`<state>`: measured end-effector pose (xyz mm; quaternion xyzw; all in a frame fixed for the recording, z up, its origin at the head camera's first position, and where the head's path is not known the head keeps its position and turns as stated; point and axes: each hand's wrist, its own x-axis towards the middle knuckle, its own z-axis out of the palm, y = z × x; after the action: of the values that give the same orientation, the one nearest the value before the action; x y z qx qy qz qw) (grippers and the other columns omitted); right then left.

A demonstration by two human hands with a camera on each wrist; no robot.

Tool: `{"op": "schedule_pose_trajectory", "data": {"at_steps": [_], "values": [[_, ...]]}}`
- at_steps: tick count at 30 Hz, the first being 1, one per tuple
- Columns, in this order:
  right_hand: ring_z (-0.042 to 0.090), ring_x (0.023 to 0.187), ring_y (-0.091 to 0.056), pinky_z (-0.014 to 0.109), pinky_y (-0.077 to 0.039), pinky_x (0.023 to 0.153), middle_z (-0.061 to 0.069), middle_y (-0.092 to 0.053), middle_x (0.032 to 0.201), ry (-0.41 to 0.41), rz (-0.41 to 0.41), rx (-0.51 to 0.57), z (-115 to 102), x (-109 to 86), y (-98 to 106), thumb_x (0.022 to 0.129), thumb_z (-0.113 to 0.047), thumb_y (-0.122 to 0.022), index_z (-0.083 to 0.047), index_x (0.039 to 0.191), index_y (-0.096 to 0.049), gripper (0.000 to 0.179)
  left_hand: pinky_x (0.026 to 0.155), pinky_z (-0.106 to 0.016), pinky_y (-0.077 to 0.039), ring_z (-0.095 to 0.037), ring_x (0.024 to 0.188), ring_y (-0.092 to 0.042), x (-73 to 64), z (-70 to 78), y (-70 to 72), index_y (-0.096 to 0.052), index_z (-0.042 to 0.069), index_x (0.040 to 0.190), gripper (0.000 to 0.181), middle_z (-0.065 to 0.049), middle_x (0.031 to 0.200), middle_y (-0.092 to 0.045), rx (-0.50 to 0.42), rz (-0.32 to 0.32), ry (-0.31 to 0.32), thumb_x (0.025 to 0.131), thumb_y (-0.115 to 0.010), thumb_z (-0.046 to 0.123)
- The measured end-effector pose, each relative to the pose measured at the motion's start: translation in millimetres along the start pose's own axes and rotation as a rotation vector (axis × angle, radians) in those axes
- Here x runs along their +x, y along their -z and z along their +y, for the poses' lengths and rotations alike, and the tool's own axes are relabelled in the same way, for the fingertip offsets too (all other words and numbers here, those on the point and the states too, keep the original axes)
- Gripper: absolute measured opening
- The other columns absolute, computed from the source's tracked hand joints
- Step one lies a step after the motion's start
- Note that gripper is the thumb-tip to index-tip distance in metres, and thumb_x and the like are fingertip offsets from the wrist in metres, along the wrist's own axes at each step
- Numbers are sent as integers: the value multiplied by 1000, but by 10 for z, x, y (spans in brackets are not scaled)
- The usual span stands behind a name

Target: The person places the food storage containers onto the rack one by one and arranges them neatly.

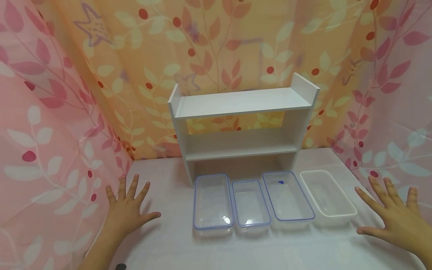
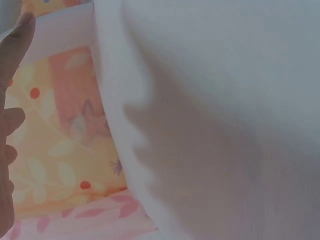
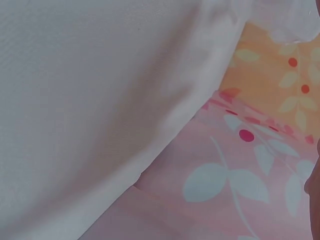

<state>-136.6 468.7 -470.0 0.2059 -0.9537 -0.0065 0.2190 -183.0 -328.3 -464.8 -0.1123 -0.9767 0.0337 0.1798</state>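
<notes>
Four plastic food containers stand just in front of the white shelf unit point(image 1: 241, 102), short ends toward it: a wide blue-rimmed box point(image 1: 213, 202), a narrower blue-rimmed box point(image 1: 250, 204), a blue-marked box point(image 1: 290, 198) and, beyond the unit's right foot, a white-rimmed box point(image 1: 327, 193). The single row probably keeps each one visible and separately reachable. Forward of the unit, the left hand point(image 1: 126, 208) to its left and right hand point(image 1: 393, 213) to its right have fingers spread, holding nothing, seemingly kept aside so the boxes stay unobstructed. White cloth covers the counter point(image 1: 162, 243); the orange curtain point(image 1: 229, 48) behind the unit likely screens the workspace.
</notes>
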Motion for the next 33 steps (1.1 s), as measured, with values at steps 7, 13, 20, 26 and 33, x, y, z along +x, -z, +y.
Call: {"op": "schedule_pose_trajectory", "data": {"at_steps": [7,13,20,26,33], "values": [[39,156,14,81,20,103,13,0,173,-1,18,25,-39,-2,9,56,-73,-85,-27,163,-26,131,110,-80,14,-47,155,13,36,46,-54,-45,19,155,112,-20,170,-14,-18,28,-1,71,-59,92],[38,157,12,79,20,106,12,-2,173,-9,22,48,-63,-5,10,55,-72,-86,-26,162,-29,131,110,-81,12,-53,154,2,72,86,-156,-45,19,155,113,-21,169,-19,-39,36,12,71,-57,93],[37,158,9,78,19,107,10,-4,173,-14,43,76,-95,9,16,53,-69,-88,-24,162,-30,131,110,-77,19,-51,155,5,110,147,-218,-42,20,157,113,-21,169,-19,-107,43,34,72,-58,92],[37,158,8,79,17,108,11,-5,173,-12,56,90,-136,37,26,53,-67,-89,-22,162,-32,131,110,-72,24,-52,154,5,139,202,-229,-41,20,158,112,-21,169,-19,-149,45,52,73,-60,90],[37,158,9,79,18,107,11,-5,173,-22,63,125,-170,54,16,53,-62,-92,-20,162,-31,131,110,-72,25,-46,155,12,183,261,-219,-40,19,159,111,-20,170,-17,-170,55,46,74,-61,88]]}}
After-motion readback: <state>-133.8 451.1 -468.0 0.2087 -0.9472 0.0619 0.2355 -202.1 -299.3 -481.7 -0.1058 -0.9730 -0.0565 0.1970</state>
